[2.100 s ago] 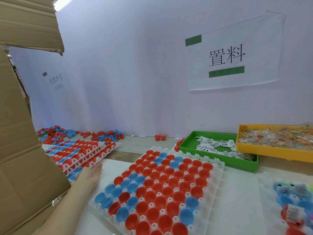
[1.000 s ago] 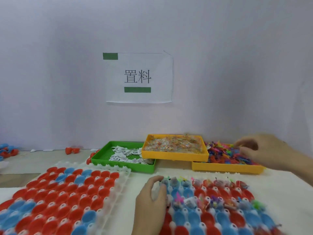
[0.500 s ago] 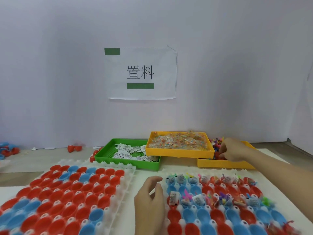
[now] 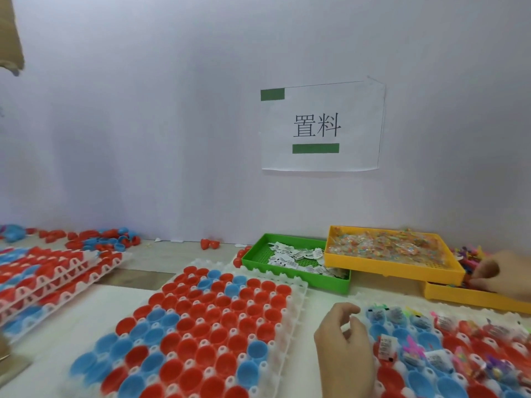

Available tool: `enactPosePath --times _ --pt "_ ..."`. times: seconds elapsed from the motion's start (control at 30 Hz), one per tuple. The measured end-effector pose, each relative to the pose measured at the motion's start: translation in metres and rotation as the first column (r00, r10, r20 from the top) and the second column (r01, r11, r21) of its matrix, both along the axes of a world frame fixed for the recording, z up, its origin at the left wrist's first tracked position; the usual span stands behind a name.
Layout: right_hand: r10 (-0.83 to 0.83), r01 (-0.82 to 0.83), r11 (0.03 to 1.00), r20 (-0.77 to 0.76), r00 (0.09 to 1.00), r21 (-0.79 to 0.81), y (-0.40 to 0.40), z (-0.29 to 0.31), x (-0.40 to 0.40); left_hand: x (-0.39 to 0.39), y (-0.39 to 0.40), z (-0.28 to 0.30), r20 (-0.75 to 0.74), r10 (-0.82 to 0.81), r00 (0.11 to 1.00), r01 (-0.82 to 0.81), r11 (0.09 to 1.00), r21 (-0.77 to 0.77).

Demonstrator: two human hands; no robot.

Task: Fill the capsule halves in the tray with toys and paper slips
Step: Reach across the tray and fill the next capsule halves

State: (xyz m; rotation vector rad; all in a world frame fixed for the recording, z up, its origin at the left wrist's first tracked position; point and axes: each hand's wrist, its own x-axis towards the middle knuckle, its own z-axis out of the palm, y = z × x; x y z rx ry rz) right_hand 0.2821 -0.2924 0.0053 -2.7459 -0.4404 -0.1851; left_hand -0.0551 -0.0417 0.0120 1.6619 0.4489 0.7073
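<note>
Right hand reaches into the far yellow bin of toys, fingers curled among them; whether it has one, cannot tell. Left hand rests loosely curled, holding nothing, at the edge of the part-filled tray, probably steadying it. Slips wait in the green bin. An unfilled tray sits left on the bench.

Wall sign: a white sheet right of the frame's centre, printed with the black characters 置料 between two plain green bars.
Paper slips: in the green tray at mid-right; dark print, too small to read.
Slips in capsule halves: lower right, print illegible.
</note>
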Motion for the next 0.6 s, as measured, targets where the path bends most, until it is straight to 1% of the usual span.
enactPosePath --times 0.07,0.2,0.37,0.43,0.5,0.6 --pt "-0.027 0.027 0.999 0.020 0.999 0.027 0.003 0.001 -0.005 0.001 0.000 -0.001 0.000 0.001 1.000 -0.001 1.000 0.000" --pt "-0.105 0.101 0.990 0.041 0.994 0.102 0.016 0.024 -0.035 0.002 0.001 -0.002 -0.004 0.004 1.000 -0.004 1.000 -0.008" --pt "-0.063 0.047 0.978 0.070 0.996 0.203 0.022 0.053 -0.072 0.001 0.002 -0.003 0.020 0.000 1.000 0.000 1.000 -0.003" --pt "-0.080 0.061 0.965 0.068 0.994 0.256 0.022 0.065 -0.088 0.001 0.003 -0.005 0.027 0.005 1.000 -0.005 1.000 0.003" --pt "-0.112 0.070 0.940 0.106 0.988 0.334 0.021 0.074 -0.106 0.001 0.003 -0.008 0.024 0.010 1.000 -0.011 1.000 0.009" --pt "-0.127 0.027 0.862 0.164 0.978 0.506 0.016 0.086 -0.135 0.004 0.002 -0.011 0.026 0.009 1.000 -0.009 1.000 0.019"
